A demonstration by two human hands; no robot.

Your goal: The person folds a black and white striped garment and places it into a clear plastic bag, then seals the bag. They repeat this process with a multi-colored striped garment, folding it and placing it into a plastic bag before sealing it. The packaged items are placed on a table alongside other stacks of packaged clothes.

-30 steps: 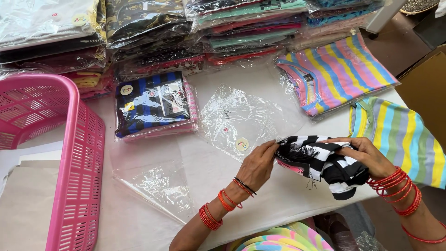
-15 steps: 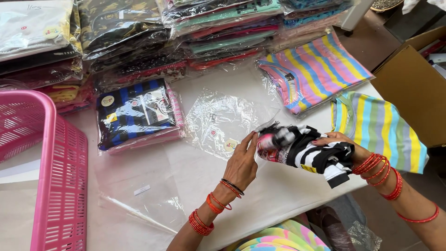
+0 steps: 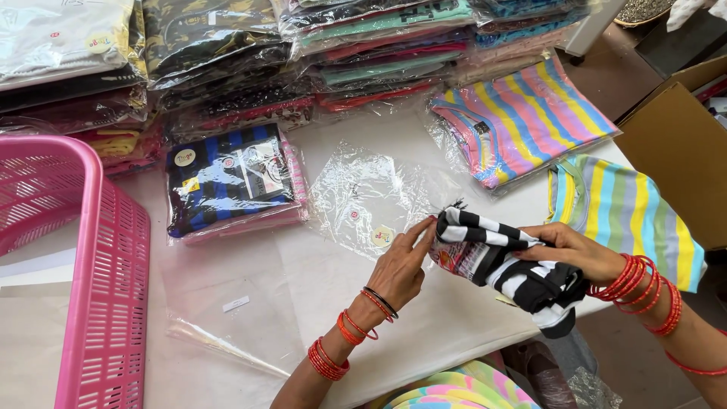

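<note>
Holding a soft, folded black-and-white striped shirt (image 3: 507,261), the right hand (image 3: 575,254) grips it tight; left hand (image 3: 397,269) fingers pinch its edge above a crinkly clear plastic bag (image 3: 371,197).

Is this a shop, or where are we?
Probably a clothes packing room or shop storeroom. Stacks of bagged shirts fill the table's back, empty clear bags lie spread out, and both hands hold a folded black-and-white striped garment beside a pink basket.
</note>
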